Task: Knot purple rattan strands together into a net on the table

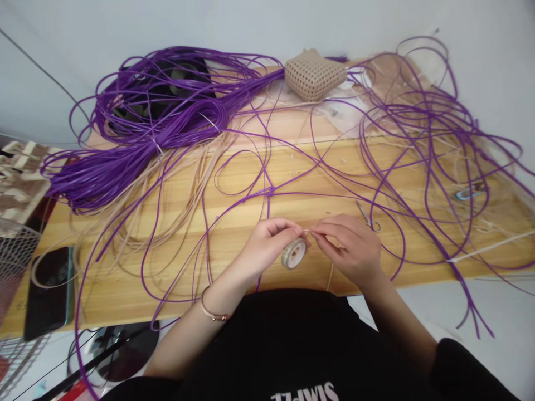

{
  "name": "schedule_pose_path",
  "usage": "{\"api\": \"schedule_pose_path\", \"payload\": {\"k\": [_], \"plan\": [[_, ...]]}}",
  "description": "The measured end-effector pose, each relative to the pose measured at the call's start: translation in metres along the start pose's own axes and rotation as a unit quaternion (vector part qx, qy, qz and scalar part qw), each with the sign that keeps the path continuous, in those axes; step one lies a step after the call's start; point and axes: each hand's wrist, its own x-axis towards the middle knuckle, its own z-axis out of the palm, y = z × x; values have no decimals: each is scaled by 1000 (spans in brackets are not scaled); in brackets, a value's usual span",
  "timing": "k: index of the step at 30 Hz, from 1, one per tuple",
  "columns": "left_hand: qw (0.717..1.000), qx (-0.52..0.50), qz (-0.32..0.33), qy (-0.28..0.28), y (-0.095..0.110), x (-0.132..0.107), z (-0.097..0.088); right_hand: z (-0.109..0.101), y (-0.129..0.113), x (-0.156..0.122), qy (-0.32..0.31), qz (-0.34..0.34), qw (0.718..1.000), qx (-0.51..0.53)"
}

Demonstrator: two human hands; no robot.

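Observation:
My left hand (264, 248) is closed, with a small roll of patterned tape (293, 254) held at its fingertips. Opposite it, my right hand (354, 245) pinches something thin and pale; a short light piece (307, 230) spans the gap between the two hands, and I cannot tell whether it is tape or a beige strand. Just beyond my hands, purple weaving strands cross at a small woven knot (270, 191) on the wooden table (234, 245). Close behind my right hand lies a pair of small scissors (368, 217).
A big bundle of purple strands (167, 128) fills the back left, with beige strands (184, 195) below it. At the back stands a beige woven piece (314, 74). Loose purple loops (430, 128) tangle at right. A phone (49, 292) lies at the left edge.

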Motion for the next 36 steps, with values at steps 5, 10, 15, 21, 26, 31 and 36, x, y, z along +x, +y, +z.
{"api": "schedule_pose_path", "payload": {"k": [5, 10, 15, 21, 26, 31, 36], "plan": [[999, -44, -16, -7, 1, -1, -1, -3, -3, 0, 0, -35, 999, -24], [999, -6, 33, 2, 1, -2, 1, -6, -8, 3, -50, 140, 980, 131], [995, 61, 65, 38, 1, -3, 3, -4, -10, 6, -65, 169, 969, 167], [999, 17, 37, 21, 2, -2, 0, 3, -13, 7, -7, 107, 990, 89], [999, -10, 30, 9, 2, -2, -2, 4, -14, 6, 20, 74, 995, 57], [997, 21, 61, 36, 2, -3, 1, 0, -14, 7, -28, 151, 979, 135], [995, 45, 66, 54, 5, -5, 3, -1, -14, 9, -36, 168, 971, 167]]}}
